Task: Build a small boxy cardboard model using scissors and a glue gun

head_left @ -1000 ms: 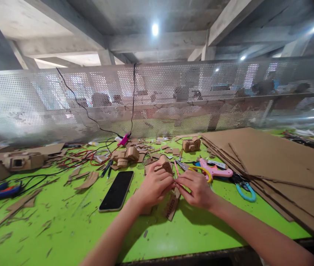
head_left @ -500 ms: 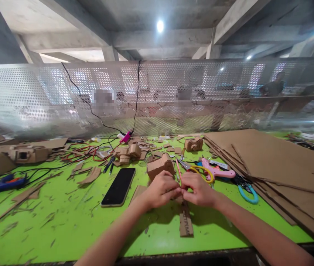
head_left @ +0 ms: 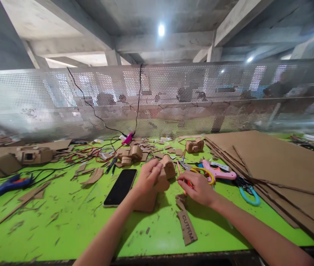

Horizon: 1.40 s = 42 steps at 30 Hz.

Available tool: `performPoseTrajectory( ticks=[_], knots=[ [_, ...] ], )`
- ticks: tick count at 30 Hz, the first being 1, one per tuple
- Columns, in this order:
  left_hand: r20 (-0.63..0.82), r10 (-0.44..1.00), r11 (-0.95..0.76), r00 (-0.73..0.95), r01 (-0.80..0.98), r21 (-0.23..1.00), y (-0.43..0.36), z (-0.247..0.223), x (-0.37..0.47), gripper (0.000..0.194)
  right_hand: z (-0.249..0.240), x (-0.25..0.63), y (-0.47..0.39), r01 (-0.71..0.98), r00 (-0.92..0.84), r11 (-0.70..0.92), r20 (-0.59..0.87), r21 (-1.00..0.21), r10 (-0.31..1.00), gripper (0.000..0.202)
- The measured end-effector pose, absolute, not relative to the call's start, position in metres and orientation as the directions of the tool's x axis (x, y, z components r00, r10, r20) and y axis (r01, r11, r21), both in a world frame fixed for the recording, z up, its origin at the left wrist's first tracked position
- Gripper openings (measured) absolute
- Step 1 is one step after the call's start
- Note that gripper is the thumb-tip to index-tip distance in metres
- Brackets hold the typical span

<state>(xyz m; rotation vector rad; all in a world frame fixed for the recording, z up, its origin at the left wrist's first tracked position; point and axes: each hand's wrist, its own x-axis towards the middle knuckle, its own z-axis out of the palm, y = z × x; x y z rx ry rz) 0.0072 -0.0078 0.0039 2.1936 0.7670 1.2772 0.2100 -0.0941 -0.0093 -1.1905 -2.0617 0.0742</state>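
1. Left grip (head_left: pixel 148 176) closed on a round-edged cardboard piece (head_left: pixel 162 184); boxy cardboard body (head_left: pixel 169 166) just beyond, already shaped. Joined or separate: cannot tell.
2. Right grip (head_left: pixel 197 187) narrow, fingers bunched; whether holding anything, cannot tell. Lettered strip (head_left: pixel 187 225) lies loose on its near side, apparently unused.
3. Widest room: tabletop (head_left: pixel 151 244) nearside of both grips, to the front edge. Phone (head_left: pixel 120 187) hems left grip's left; scissors (head_left: pixel 194 169) just beyond right grip.

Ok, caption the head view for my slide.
Left hand holding a cardboard camera model, right hand near yellow-handled scissors, at a scrap-strewn green table.
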Motion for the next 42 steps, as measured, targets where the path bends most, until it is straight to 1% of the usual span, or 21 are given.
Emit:
performPoseTrajectory(
  ticks=[3, 5, 7, 10, 13, 16, 21, 24, 27, 30, 33, 34, 35, 37, 38, 42],
  knots=[
    [0.638, 0.719, -0.693, 0.276, 0.216, 0.688, 0.007, 0.003, 0.002, 0.032, -0.015, 0.211, -0.091, 0.76, -0.274, 0.536, 0.567, -0.368, 0.777, 0.014],
    [0.626, 0.741, -0.671, 0.244, 0.235, 0.703, 0.015, 0.001, 0.0, 0.03, -0.016, 0.211, -0.09, 0.767, -0.267, 0.528, 0.566, -0.366, 0.78, 0.013],
    [0.594, 0.763, -0.647, 0.256, 0.295, 0.703, 0.021, -0.004, -0.001, 0.029, -0.015, 0.21, -0.091, 0.765, -0.273, 0.531, 0.561, -0.366, 0.781, 0.012],
    [0.546, 0.763, -0.646, 0.345, 0.422, 0.636, 0.029, -0.014, 0.0, 0.027, -0.014, 0.207, -0.093, 0.765, -0.299, 0.542, 0.553, -0.348, 0.778, 0.013],
    [0.574, 0.733, -0.675, 0.365, 0.495, 0.548, 0.032, -0.022, 0.002, 0.022, -0.016, 0.206, -0.094, 0.776, -0.323, 0.547, 0.548, -0.314, 0.772, 0.013],
    [0.608, 0.707, -0.7, 0.362, 0.48, 0.528, 0.032, -0.027, 0.004, 0.019, -0.018, 0.205, -0.094, 0.779, -0.348, 0.557, 0.54, -0.289, 0.766, 0.014],
    [0.539, 0.761, -0.649, 0.362, 0.432, 0.626, 0.031, -0.032, 0.005, 0.017, -0.02, 0.204, -0.095, 0.786, -0.372, 0.564, 0.535, -0.252, 0.758, 0.015],
    [0.558, 0.752, -0.659, 0.351, 0.379, 0.65, 0.03, -0.033, 0.006, 0.016, -0.021, 0.203, -0.095, 0.799, -0.362, 0.548, 0.529, -0.249, 0.768, 0.014],
    [0.601, 0.696, -0.718, 0.392, 0.381, 0.583, 0.026, -0.031, 0.008, 0.016, -0.022, 0.204, -0.094, 0.795, -0.393, 0.557, 0.496, -0.24, 0.774, 0.015],
    [0.626, 0.636, -0.771, 0.45, 0.406, 0.491, 0.019, -0.025, 0.008, 0.022, -0.024, 0.204, -0.092, 0.732, -0.516, 0.643, 0.435, -0.224, 0.738, 0.017],
    [0.608, 0.525, -0.85, 0.596, 0.39, 0.353, 0.012, -0.017, 0.005, 0.021, -0.028, 0.203, -0.093, 0.667, -0.612, 0.713, 0.386, -0.217, 0.69, 0.025],
    [0.589, 0.484, -0.875, 0.647, 0.374, 0.309, 0.01, -0.015, 0.003, 0.026, -0.03, 0.202, -0.093, 0.669, -0.616, 0.71, 0.371, -0.218, 0.695, 0.028],
    [0.568, 0.453, -0.891, 0.687, 0.36, 0.275, 0.009, -0.013, 0.001, 0.035, -0.032, 0.202, -0.094, 0.685, -0.607, 0.695, 0.355, -0.22, 0.711, 0.032],
    [0.541, 0.43, -0.903, 0.723, 0.352, 0.247, 0.01, -0.013, -0.002, 0.05, -0.034, 0.2, -0.095, 0.729, -0.572, 0.646, 0.317, -0.227, 0.757, 0.039],
    [0.534, 0.433, -0.901, 0.726, 0.358, 0.244, 0.011, -0.013, -0.003, 0.052, -0.035, 0.2, -0.096, 0.747, -0.555, 0.622, 0.297, -0.234, 0.777, 0.041],
    [0.529, 0.447, -0.894, 0.722, 0.374, 0.246, 0.018, -0.018, -0.004, 0.043, -0.036, 0.199, -0.097, 0.761, -0.534, 0.589, 0.254, -0.273, 0.807, 0.045]
  ],
)
